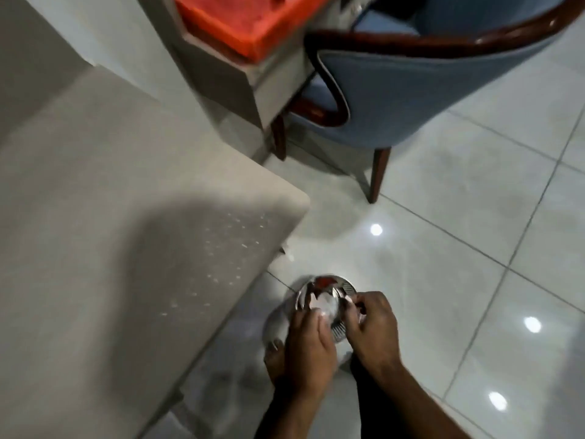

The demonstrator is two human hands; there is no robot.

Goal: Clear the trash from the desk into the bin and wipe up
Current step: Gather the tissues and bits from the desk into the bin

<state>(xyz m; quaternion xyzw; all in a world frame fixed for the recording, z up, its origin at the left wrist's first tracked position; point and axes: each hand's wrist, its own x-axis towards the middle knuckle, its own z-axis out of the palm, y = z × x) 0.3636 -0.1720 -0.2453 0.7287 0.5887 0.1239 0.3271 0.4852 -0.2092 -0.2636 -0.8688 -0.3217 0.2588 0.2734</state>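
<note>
Both hands are positioned low in the view, directly over a small round shiny metal bin (319,307) that stands on the pale glossy tiled floor (443,280) just beside the corner of the light grey desk (126,217). The left hand (311,346) reaches over the near side of the bin opening with fingers curled down toward a whitish crumpled item (324,307) at the bin mouth; motion blur prevents confirming whether the fingers grip that item or only touch it. The right hand (373,327) is closed on the bin's right rim, thumb and fingers pinching the edge. The two hands sit close together, nearly touching. A red patch is visible inside the far part of the bin; its nature cannot be determined. Small pale specks (228,248) are scattered across the desk surface near its rounded corner. Beyond the desk, a blue upholstered chair with a dark wooden frame (411,96) stands on the floor, with an orange rectangular block (240,20) resting on a grey ledge beside it.
</note>
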